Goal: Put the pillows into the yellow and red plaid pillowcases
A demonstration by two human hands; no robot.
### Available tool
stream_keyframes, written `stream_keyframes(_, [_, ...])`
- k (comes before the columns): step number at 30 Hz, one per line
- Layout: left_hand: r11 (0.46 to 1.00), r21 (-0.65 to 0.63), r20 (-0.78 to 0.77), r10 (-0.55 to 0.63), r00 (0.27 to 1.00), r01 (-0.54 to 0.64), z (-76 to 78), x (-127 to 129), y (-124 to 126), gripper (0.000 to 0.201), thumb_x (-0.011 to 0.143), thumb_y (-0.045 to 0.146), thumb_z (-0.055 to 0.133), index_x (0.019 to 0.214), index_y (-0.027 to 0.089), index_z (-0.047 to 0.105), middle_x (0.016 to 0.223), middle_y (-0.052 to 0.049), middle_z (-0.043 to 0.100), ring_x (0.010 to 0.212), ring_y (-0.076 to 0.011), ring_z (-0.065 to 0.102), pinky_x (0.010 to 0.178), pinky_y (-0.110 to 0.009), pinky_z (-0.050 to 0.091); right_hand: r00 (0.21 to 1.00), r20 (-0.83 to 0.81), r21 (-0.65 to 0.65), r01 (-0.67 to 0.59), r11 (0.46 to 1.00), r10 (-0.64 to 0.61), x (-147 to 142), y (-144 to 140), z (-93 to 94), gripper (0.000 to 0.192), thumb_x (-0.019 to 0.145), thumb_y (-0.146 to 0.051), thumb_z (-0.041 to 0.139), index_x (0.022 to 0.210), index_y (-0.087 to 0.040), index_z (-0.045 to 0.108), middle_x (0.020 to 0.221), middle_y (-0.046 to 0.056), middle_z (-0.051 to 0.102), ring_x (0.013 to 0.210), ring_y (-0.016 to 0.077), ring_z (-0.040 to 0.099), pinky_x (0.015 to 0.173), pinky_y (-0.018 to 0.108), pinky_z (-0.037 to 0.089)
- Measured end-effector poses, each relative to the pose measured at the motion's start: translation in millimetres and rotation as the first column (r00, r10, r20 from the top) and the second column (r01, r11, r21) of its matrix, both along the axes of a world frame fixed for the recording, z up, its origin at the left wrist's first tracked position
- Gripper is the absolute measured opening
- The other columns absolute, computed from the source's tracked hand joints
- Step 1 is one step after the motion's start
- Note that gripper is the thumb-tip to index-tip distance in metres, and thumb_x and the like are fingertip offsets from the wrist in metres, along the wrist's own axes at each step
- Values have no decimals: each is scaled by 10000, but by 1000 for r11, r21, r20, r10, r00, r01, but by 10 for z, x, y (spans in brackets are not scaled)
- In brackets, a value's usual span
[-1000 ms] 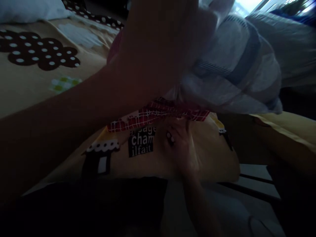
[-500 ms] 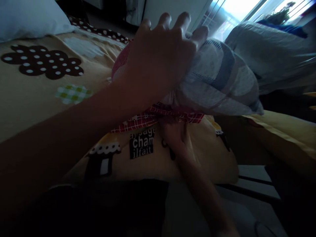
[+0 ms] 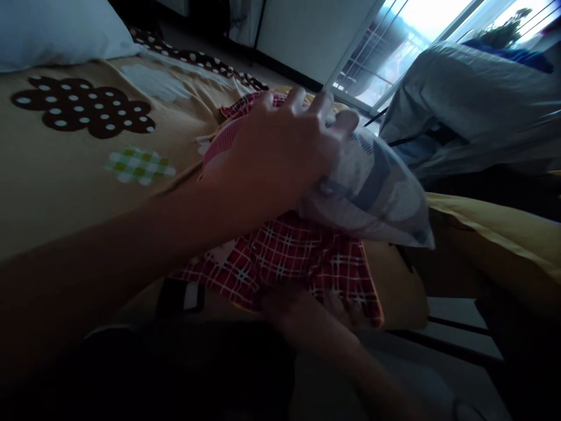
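My left hand point(image 3: 284, 155) reaches across the bed and presses down on a grey and white checked pillow point(image 3: 381, 193), fingers curled over its near end. Under the pillow lies a red plaid cloth point(image 3: 289, 257), pulled down toward the bed's near edge. My right hand point(image 3: 307, 307) is low at that edge, gripping the hem of the red plaid cloth; its fingers are partly hidden by the fabric. Both lie on a tan bedsheet point(image 3: 74, 175) printed with brown dotted shapes.
A white pillow point(image 3: 52, 29) sits at the far left corner. A grey covered bundle point(image 3: 473, 105) stands at the right by a bright window point(image 3: 421, 23). Yellow bedding point(image 3: 504, 234) hangs at the right. Floor shows below the bed edge.
The red plaid cloth has been drawn down over the printed patch that showed before. My left hand and the pillow dropped lower. My right hand moved down toward the bed's edge.
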State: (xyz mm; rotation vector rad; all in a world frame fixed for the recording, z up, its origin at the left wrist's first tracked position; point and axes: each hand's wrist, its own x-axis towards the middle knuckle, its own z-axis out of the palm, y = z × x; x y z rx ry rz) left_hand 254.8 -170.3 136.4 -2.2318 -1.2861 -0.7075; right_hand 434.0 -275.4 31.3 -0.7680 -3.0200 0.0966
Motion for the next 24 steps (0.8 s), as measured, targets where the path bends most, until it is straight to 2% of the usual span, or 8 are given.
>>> stream_keyframes(4, [991,-132,-36,8,999,-12,-85,20,-106,493,894,91,221,1311,94,484,1214,-178,565,1178,-377,526,878,-507,472,990,-66,-181,109,977,-123,-21,177,55,230,957,-322,494,840,-187,639,810,17,667,754,148,599,663,279,418])
stream_keyframes(7, [981,-195,23,-2,1000,6,-90,26,-131,482,912,140,236,1324,117,485,1227,-147,551,1217,-350,502,948,-508,417,921,-192,-83,329,941,-340,-130,437,53,275,987,-278,405,1027,-154,648,1026,91,678,952,196,613,834,324,461])
stream_keyframes(9, [979,-204,41,-12,999,20,-87,27,-131,470,909,151,269,1323,113,488,1245,-155,546,1217,-354,502,959,-521,405,865,-203,6,470,883,-459,-245,628,-32,323,973,-321,432,1157,-125,612,1170,148,639,1068,259,588,928,398,443])
stream_keyframes(14, [989,-131,-45,-78,996,72,-75,-10,-117,497,907,118,266,1381,99,417,1411,-186,436,1307,-380,420,985,-535,401,728,-110,14,681,732,-676,-437,999,-308,427,966,-410,409,1201,-124,620,1164,190,653,1102,334,589,949,473,422])
stream_keyframes(16, [978,-68,-131,-203,970,196,-64,-35,-101,530,927,109,239,1439,196,343,1510,-111,333,1389,-355,317,1027,-540,371,722,-151,30,686,727,-675,-444,1023,-354,412,961,-375,414,1214,-119,615,1199,194,637,1142,336,562,970,476,400])
stream_keyframes(19, [898,-21,-317,-423,849,439,-66,-42,-49,562,966,100,143,1468,319,265,1561,-17,255,1436,-283,236,1058,-533,351,766,-265,128,630,766,-585,-410,892,-361,363,944,-294,436,1200,-107,614,1177,192,640,1105,324,558,955,465,385])
stream_keyframes(21, [853,-41,-394,-493,776,521,-103,-11,10,535,979,103,125,1441,271,336,1549,-44,288,1430,-268,261,1049,-528,373,814,-302,199,563,802,-496,-378,733,-346,275,926,-229,450,1073,-123,657,1051,159,679,982,295,586,890,428,397])
stream_keyframes(24, [843,-133,-378,-529,760,521,-234,80,131,457,994,144,192,1300,221,523,1450,-52,446,1395,-260,340,1079,-541,320,859,-335,234,475,849,-388,-340,484,-291,200,901,-151,464,814,-160,644,790,79,658,774,224,569,765,352,385])
